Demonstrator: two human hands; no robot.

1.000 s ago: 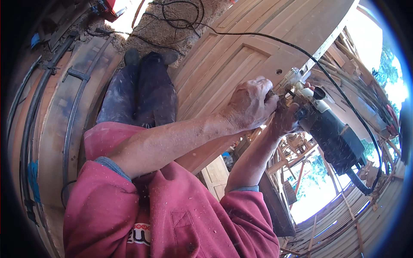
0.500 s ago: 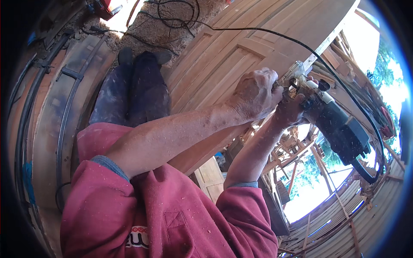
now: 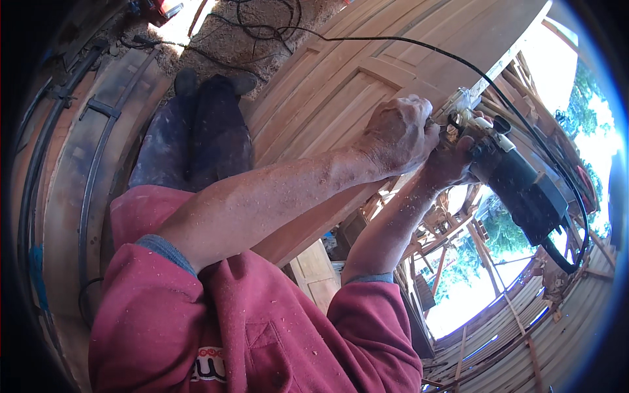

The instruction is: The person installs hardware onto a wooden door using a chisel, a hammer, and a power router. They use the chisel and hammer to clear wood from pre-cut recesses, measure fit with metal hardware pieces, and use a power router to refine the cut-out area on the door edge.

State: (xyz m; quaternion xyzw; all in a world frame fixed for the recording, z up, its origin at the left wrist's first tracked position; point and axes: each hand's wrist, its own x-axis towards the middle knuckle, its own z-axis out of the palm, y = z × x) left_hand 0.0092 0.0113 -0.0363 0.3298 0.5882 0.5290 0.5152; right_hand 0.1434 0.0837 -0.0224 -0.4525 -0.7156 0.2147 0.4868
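A dark corded trim router (image 3: 521, 187) with a pale, partly clear base (image 3: 464, 101) is held over the near edge of a panelled wooden door (image 3: 341, 105). My right hand (image 3: 449, 164) is closed round the router's neck just behind the base, its thumb showing on top. Right beside it, my left hand (image 3: 400, 134) is curled into a closed grip at the base end, thumb and fingertips against the tool. The undersides of both grips are hidden, as is any cutter. Fine wood shavings dot my forearms.
A black power cord (image 3: 419, 44) arches from the router over the door to coils on the shaving-strewn floor (image 3: 262, 59). Long bar clamps (image 3: 98, 164) lie along boards at the left. Wood offcuts pile up at the right, above corrugated sheeting (image 3: 524, 327).
The router and both hands have shifted slightly to the right in view, while the boards and clamps slid a little left. Both grips remain closed on the tool.
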